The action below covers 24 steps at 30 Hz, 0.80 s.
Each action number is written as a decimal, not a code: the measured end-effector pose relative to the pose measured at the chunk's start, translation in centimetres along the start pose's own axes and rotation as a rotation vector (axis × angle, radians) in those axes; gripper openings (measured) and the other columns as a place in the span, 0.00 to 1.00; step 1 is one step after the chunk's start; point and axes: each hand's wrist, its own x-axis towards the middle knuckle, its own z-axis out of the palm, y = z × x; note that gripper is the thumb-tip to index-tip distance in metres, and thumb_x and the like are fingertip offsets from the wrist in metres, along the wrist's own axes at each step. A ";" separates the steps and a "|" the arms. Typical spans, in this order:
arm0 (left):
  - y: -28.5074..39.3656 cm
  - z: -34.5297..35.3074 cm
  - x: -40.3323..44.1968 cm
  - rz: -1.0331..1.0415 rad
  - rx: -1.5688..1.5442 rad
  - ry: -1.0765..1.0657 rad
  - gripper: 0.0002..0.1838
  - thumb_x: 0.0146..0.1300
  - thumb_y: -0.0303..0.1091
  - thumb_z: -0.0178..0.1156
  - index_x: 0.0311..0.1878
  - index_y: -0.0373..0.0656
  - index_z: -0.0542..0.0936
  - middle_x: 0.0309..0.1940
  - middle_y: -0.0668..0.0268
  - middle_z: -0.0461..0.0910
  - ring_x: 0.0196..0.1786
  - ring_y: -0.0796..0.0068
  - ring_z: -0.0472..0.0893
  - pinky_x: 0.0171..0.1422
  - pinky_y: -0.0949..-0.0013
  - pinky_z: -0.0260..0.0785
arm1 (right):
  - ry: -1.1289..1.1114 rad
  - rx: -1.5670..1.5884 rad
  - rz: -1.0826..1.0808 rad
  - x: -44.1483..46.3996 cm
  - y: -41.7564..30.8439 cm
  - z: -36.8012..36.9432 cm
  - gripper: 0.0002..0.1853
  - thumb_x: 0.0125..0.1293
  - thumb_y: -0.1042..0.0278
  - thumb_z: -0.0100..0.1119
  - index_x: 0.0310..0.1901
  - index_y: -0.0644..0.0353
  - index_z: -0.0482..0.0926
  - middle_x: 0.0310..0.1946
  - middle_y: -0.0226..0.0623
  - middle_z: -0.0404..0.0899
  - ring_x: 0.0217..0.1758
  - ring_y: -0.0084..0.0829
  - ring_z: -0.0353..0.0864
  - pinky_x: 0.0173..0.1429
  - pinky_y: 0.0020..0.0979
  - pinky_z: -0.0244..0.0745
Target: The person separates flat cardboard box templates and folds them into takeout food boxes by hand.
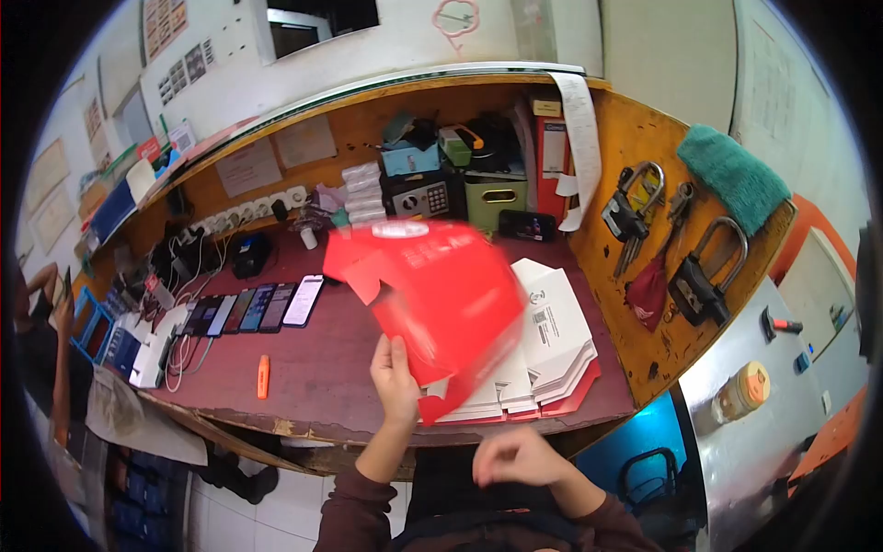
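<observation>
My left hand grips a red flat cardboard box blank by its lower left edge, thumb on the near face. The blank is raised over the desk, tilted and blurred by motion. Under and right of it lies a stack of white box blanks, partly covered, with some red showing at the bottom. My right hand is in front of the desk edge, below the stack and apart from it. Its fingers are loosely curled in, slightly blurred, and no object shows in them.
Several phones lie in a row on the maroon desk, near an orange marker and charging cables. Padlocks hang on the right wooden panel. A safe stands behind. Another person's arm is at far left.
</observation>
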 end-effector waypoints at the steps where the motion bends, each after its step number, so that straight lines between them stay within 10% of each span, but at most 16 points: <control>1: -0.1 0.5 -0.8 -0.004 -0.076 0.051 0.13 0.71 0.34 0.46 0.50 0.35 0.73 0.42 0.68 0.78 0.43 0.83 0.74 0.48 0.77 0.67 | 0.215 0.062 0.068 0.4 0.8 -0.7 0.09 0.60 0.76 0.59 0.42 0.67 0.77 0.40 0.42 0.79 0.39 0.29 0.80 0.42 0.27 0.76; 7: -0.5 0.0 -3.8 -0.205 -0.356 -0.031 0.19 0.61 0.23 0.58 0.56 0.40 0.70 0.44 0.64 0.77 0.44 0.75 0.78 0.48 0.73 0.71 | 0.703 0.084 -0.416 1.9 -0.4 -1.5 0.22 0.67 0.63 0.52 0.58 0.67 0.66 0.48 0.40 0.76 0.51 0.33 0.77 0.46 0.31 0.77; 11: -0.3 -0.9 -3.5 -0.076 0.099 -0.286 0.16 0.59 0.20 0.59 0.51 0.36 0.72 0.41 0.61 0.80 0.41 0.72 0.81 0.43 0.69 0.77 | 0.493 0.548 -0.312 -0.1 -3.3 -4.2 0.17 0.64 0.70 0.56 0.52 0.67 0.69 0.44 0.37 0.77 0.41 0.27 0.79 0.47 0.28 0.75; 15: 0.0 1.0 -4.8 0.100 0.160 -0.306 0.16 0.59 0.20 0.59 0.51 0.33 0.71 0.42 0.60 0.79 0.43 0.72 0.80 0.48 0.68 0.75 | 1.134 -0.653 -0.838 3.0 -1.1 -1.7 0.09 0.54 0.86 0.60 0.35 0.63 0.75 0.33 0.31 0.73 0.35 0.21 0.75 0.39 0.21 0.72; 17: 0.1 2.4 -5.6 0.162 0.179 -0.315 0.19 0.60 0.19 0.58 0.54 0.31 0.67 0.42 0.59 0.78 0.44 0.71 0.80 0.51 0.68 0.74 | 1.115 -0.216 -1.057 5.2 0.8 0.4 0.10 0.55 0.85 0.59 0.39 0.63 0.74 0.36 0.33 0.75 0.36 0.22 0.75 0.37 0.23 0.73; 19: 1.1 3.8 -5.9 -0.031 -0.147 -0.170 0.08 0.62 0.24 0.57 0.44 0.34 0.75 0.37 0.65 0.80 0.41 0.77 0.79 0.47 0.72 0.72 | 1.083 0.323 -0.786 5.8 -0.1 3.0 0.13 0.57 0.83 0.58 0.44 0.62 0.73 0.39 0.36 0.76 0.37 0.23 0.76 0.38 0.25 0.75; 24: 1.1 1.5 -4.2 -0.075 -0.098 -0.438 0.11 0.66 0.27 0.52 0.50 0.33 0.71 0.41 0.63 0.79 0.43 0.73 0.79 0.51 0.68 0.70 | 0.772 0.550 -0.580 5.1 0.1 0.4 0.06 0.66 0.68 0.54 0.43 0.53 0.75 0.36 0.29 0.80 0.40 0.26 0.79 0.35 0.24 0.69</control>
